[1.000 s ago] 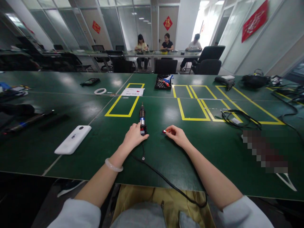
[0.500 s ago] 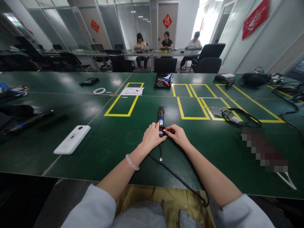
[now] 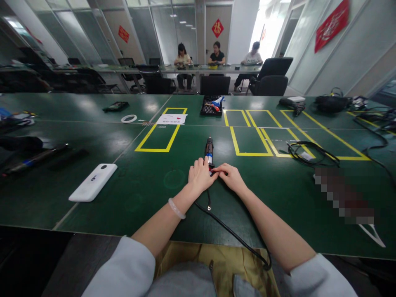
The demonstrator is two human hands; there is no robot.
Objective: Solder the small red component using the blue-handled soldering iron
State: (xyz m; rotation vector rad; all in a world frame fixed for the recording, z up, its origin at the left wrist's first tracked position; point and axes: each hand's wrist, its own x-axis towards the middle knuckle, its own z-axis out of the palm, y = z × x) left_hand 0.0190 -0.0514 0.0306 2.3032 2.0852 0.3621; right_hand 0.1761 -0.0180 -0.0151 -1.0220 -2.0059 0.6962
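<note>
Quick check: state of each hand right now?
Left hand: closed on the dark cylindrical tool.
Right hand: at the tool's near end; whether it holds anything cannot be told.

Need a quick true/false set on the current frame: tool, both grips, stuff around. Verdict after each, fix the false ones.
1. The left grip is on the dark tool. True.
2. The dark tool's narrow tip points toward the person. False: it points away.
3. The right grip is at the dark tool's near end. True; whatever its fingertips pinch is too hidden to name.
4. The pale bracelet is on the right wrist. False: the pale bracelet is on the left one.
5. A black cable runs over the near edge of the green table. True.
6. The white slab lies right of the dark tool. False: the white slab lies to its left.
</note>
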